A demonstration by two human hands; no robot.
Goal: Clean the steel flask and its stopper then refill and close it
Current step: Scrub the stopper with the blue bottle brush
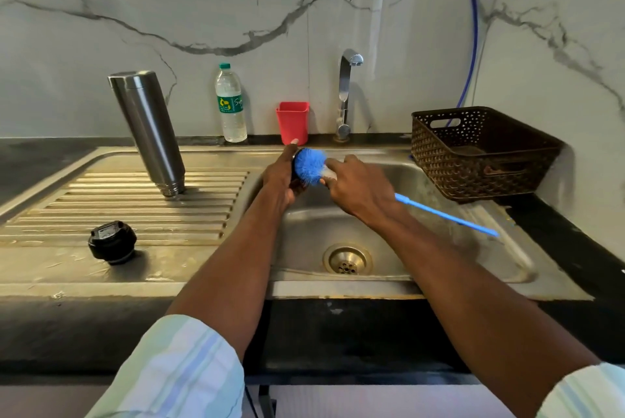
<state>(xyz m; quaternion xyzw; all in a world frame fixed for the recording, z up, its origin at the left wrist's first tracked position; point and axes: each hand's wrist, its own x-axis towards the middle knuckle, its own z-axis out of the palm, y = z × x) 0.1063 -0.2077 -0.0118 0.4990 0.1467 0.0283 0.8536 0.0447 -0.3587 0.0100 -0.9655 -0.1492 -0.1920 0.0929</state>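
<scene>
The steel flask (148, 133) stands upside down, leaning, on the ribbed drainboard (101, 201) at the left. A black stopper (112, 241) lies on the drainboard near its front edge. Over the sink basin, my left hand (280, 177) grips a small dark part (298, 183) that is mostly hidden by the fingers and the brush. My right hand (358, 187) holds a blue bottle brush just behind its bristle head (309, 165), which presses against that dark part. The brush's long blue handle (446, 214) sticks out to the right.
The steel sink (439, 248) has a drain at its middle and a tap (346, 89) behind it, with no water visibly running. A plastic water bottle (231, 106) and a red cup (292, 121) stand by the wall. A brown basket (480, 153) sits at the right.
</scene>
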